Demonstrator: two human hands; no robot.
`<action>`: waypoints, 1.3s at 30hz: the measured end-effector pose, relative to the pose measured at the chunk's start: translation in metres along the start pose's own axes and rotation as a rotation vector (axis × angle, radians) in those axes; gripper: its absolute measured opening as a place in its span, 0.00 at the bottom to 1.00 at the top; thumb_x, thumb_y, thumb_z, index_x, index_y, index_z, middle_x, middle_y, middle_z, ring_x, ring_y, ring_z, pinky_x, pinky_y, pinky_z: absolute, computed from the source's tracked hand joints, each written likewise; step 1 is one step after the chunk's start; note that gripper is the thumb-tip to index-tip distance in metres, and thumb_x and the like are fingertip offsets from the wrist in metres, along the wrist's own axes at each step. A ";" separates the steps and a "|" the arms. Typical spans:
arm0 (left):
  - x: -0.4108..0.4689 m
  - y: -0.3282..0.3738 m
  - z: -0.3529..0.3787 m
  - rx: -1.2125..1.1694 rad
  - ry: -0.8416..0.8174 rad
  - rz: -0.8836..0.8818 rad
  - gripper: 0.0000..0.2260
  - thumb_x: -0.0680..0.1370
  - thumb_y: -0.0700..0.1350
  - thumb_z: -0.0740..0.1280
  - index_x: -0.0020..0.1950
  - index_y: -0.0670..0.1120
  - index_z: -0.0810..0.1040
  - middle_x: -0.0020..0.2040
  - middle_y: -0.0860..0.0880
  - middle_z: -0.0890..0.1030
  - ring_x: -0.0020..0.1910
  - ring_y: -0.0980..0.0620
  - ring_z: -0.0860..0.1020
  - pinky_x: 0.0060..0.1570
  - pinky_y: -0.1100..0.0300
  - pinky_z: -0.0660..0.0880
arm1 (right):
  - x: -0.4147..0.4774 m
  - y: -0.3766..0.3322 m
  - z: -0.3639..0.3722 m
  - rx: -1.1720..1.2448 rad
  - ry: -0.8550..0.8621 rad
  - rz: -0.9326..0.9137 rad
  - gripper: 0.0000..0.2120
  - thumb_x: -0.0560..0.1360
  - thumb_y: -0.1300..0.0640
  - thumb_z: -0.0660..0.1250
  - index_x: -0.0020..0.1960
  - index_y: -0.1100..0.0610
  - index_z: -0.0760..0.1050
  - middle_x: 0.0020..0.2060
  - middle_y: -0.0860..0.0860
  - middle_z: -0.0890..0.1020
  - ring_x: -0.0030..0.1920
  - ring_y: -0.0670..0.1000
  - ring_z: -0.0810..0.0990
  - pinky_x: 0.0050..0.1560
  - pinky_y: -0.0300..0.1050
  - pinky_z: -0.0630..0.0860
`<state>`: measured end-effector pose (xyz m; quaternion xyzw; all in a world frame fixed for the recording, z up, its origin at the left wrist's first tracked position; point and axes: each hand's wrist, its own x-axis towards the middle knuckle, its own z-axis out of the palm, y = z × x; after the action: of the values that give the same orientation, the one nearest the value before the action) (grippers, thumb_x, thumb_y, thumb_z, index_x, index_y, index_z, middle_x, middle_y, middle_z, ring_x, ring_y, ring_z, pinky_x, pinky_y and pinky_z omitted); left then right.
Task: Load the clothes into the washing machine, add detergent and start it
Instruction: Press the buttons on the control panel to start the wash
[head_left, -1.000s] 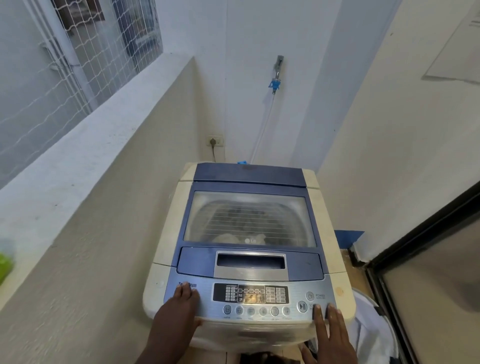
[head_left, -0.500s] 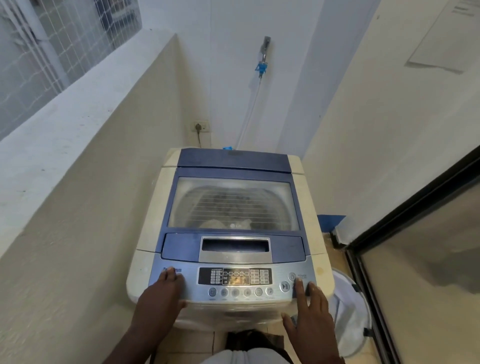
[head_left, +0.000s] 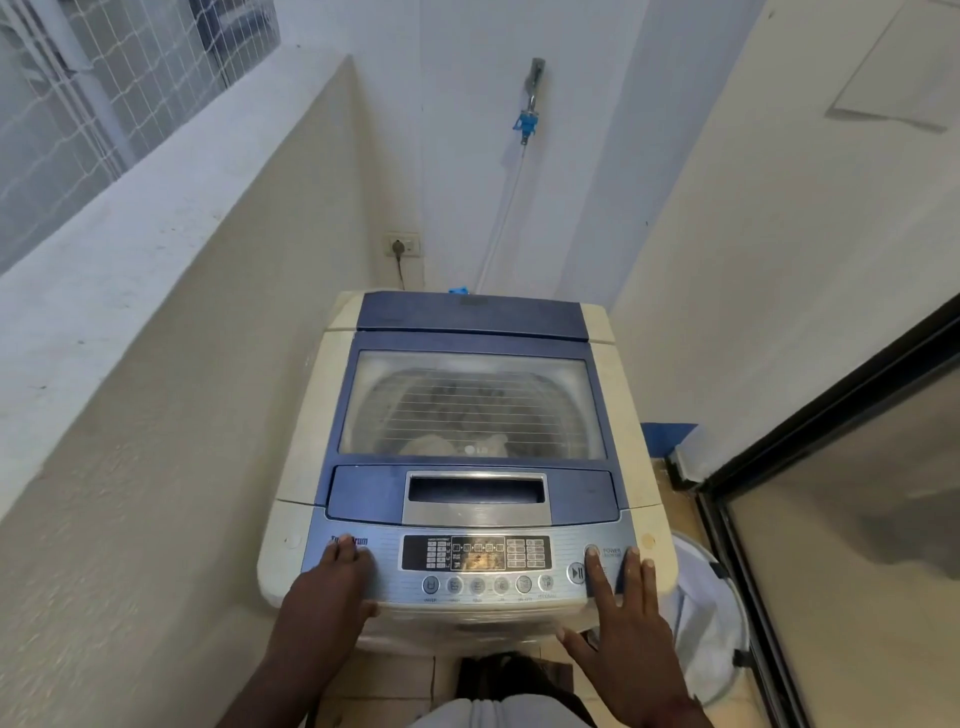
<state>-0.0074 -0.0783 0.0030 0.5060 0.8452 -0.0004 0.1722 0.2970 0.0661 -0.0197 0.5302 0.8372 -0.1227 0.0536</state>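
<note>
- Far left, the netting (head_left: 104, 93) over the window and the pale ledge (head_left: 156, 218) run back along the wall.
- The left hand (head_left: 332, 587) is where it was half a second ago, on the left end of the control panel (head_left: 475, 553). Its fingers (head_left: 345, 551) lie loosely over the printed logo with the thumb against the panel's front edge, holding nothing.
- The washing machine (head_left: 306, 415) stands in the corner against the ledge wall, and its lid (head_left: 363, 488) is down. The clothes (head_left: 436, 444) show dimly through the clear window, inside the drum.
- Behind it a plug sits in the wall socket (head_left: 402, 245). A tap (head_left: 532, 88) feeds a hose (head_left: 504, 208) that drops behind the machine.
- Mid-panel, the display (head_left: 483, 558) glows amber above a row of round buttons.
- The right hand (head_left: 623, 618) is what has changed. A second ago its fingers (head_left: 634, 571) lay out at the panel's right end, beyond the start/pause button (head_left: 576, 573).
- The hand has since slid inward, and the index fingertip now touches the power button (head_left: 591, 548), just above and right of start/pause.
- Those fingers are straight and spread wide, holding nothing. Whether the button is actually pressed in, I cannot tell.
- Far right, a white laundry basket (head_left: 711, 623) sits on the floor just beside the machine, next to a dark-framed glass door (head_left: 831, 415).
</note>
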 end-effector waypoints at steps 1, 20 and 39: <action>0.000 0.000 0.000 -0.007 -0.002 -0.003 0.22 0.72 0.54 0.71 0.63 0.50 0.70 0.67 0.50 0.70 0.59 0.52 0.75 0.46 0.61 0.75 | -0.001 0.001 -0.002 0.018 -0.006 -0.016 0.47 0.67 0.26 0.58 0.77 0.40 0.38 0.78 0.58 0.42 0.78 0.61 0.42 0.69 0.55 0.68; 0.001 0.005 -0.007 -0.014 -0.046 -0.023 0.20 0.74 0.55 0.69 0.62 0.51 0.70 0.66 0.52 0.68 0.56 0.56 0.75 0.46 0.64 0.72 | 0.001 -0.002 -0.008 0.043 0.003 -0.009 0.45 0.71 0.34 0.63 0.77 0.42 0.39 0.79 0.55 0.41 0.78 0.58 0.40 0.67 0.52 0.72; 0.000 0.007 -0.014 -0.004 -0.050 -0.018 0.22 0.74 0.55 0.69 0.65 0.51 0.70 0.66 0.52 0.69 0.56 0.55 0.76 0.47 0.63 0.72 | 0.040 0.045 -0.072 0.449 -0.507 -0.066 0.45 0.67 0.31 0.68 0.76 0.42 0.49 0.79 0.51 0.46 0.78 0.54 0.47 0.77 0.48 0.54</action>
<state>-0.0052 -0.0725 0.0170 0.4977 0.8452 -0.0127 0.1942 0.3235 0.1384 0.0343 0.4541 0.7659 -0.4338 0.1380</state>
